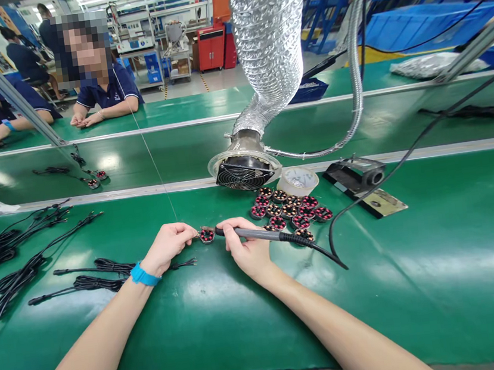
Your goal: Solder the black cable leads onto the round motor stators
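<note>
My right hand [248, 248] grips a soldering iron [257, 233] like a pen, its tip at a small round motor stator [207, 235] with red and black windings. The stator lies on the green bench. On its left side my left hand [171, 245], with a blue wristband, is closed in a pinch. A thin solder wire [154, 160] runs down from above into that pinch, and its end is close to the stator. Just right of my right hand sits a cluster of several similar stators [289, 210], some red, some copper-coloured.
Black cable bundles [26, 260] lie at the left. A fume extractor fan [244, 174] hangs ahead on a silver duct [273, 31]. Behind the stators are a tape roll [298, 181] and a metal iron stand [359, 180]. The iron's cord [332, 240] loops right. Co-workers [105, 97] sit opposite.
</note>
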A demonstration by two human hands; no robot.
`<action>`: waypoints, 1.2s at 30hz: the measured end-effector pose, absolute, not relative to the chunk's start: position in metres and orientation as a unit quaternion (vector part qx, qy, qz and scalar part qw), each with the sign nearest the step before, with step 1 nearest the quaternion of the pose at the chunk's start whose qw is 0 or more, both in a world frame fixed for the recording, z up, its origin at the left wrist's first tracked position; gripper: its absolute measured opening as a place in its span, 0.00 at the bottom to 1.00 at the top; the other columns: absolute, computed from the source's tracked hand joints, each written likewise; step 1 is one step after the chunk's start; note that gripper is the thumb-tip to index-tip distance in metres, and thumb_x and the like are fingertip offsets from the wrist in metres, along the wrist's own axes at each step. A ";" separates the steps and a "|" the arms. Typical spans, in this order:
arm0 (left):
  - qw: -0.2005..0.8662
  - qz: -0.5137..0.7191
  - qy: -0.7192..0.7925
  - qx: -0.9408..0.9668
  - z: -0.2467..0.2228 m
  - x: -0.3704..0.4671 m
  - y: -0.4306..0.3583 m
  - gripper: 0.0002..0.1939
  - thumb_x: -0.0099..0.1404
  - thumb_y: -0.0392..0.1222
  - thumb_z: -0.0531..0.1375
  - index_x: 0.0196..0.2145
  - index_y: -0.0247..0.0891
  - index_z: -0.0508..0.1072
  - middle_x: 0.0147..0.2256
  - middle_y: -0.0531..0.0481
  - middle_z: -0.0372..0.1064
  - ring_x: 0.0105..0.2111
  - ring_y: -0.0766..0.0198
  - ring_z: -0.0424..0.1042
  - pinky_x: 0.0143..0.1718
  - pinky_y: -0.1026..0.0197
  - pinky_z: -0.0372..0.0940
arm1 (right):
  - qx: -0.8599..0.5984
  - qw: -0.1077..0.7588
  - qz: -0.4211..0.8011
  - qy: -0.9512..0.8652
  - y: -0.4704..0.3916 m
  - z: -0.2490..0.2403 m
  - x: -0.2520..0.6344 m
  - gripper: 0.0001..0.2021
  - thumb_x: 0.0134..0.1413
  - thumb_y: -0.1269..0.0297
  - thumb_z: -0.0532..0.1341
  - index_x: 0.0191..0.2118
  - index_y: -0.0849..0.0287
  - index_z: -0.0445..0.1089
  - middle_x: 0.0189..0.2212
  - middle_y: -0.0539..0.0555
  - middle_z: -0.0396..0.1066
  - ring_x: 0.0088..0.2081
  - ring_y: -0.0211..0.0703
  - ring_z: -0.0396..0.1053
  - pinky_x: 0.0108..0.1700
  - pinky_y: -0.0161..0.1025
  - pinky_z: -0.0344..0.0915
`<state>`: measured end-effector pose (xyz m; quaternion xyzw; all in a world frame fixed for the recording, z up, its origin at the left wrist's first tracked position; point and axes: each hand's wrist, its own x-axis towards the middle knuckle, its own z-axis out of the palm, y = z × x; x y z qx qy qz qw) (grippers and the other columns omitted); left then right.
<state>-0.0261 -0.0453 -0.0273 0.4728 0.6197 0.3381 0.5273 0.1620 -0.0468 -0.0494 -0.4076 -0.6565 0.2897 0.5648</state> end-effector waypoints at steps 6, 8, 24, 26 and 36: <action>0.525 0.338 0.621 0.474 -0.029 -0.026 -0.044 0.11 0.53 0.46 0.62 0.27 0.33 0.75 0.20 0.58 0.60 0.15 0.77 0.46 0.17 0.66 0.37 | -0.408 0.560 0.287 -0.662 -0.046 -0.051 0.162 0.11 0.62 0.62 0.56 0.33 0.58 0.73 0.20 0.47 0.70 0.17 0.34 0.63 0.23 0.33 0.61; 0.524 0.339 0.622 0.474 -0.030 -0.027 -0.044 0.12 0.53 0.46 0.62 0.28 0.33 0.75 0.20 0.58 0.60 0.15 0.77 0.46 0.18 0.66 0.37 | -0.411 0.553 0.291 -0.664 -0.045 -0.051 0.160 0.10 0.63 0.62 0.56 0.34 0.58 0.73 0.21 0.48 0.71 0.18 0.34 0.64 0.23 0.33 0.62; 0.449 0.323 0.615 0.562 -0.017 -0.021 -0.054 0.10 0.56 0.44 0.59 0.24 0.34 0.73 0.21 0.56 0.63 0.19 0.72 0.53 0.21 0.66 0.48 | -0.267 0.491 0.305 -0.771 -0.027 -0.063 0.143 0.20 0.61 0.76 0.56 0.57 0.51 0.66 0.44 0.54 0.65 0.40 0.37 0.72 0.49 0.39 0.70; 0.447 0.324 0.607 0.572 -0.015 -0.021 -0.055 0.11 0.56 0.45 0.59 0.24 0.34 0.72 0.20 0.56 0.62 0.19 0.72 0.55 0.21 0.67 0.49 | -0.264 0.490 0.300 -0.775 -0.028 -0.062 0.142 0.20 0.62 0.76 0.55 0.56 0.52 0.66 0.43 0.54 0.65 0.40 0.37 0.71 0.49 0.40 0.70; 0.504 0.302 0.587 0.557 -0.016 -0.026 -0.055 0.08 0.57 0.44 0.60 0.28 0.35 0.72 0.22 0.54 0.67 0.20 0.69 0.66 0.24 0.66 0.63 | -0.269 0.501 0.273 -0.776 -0.028 -0.063 0.144 0.20 0.60 0.77 0.55 0.55 0.53 0.66 0.40 0.53 0.64 0.39 0.39 0.70 0.47 0.39 0.70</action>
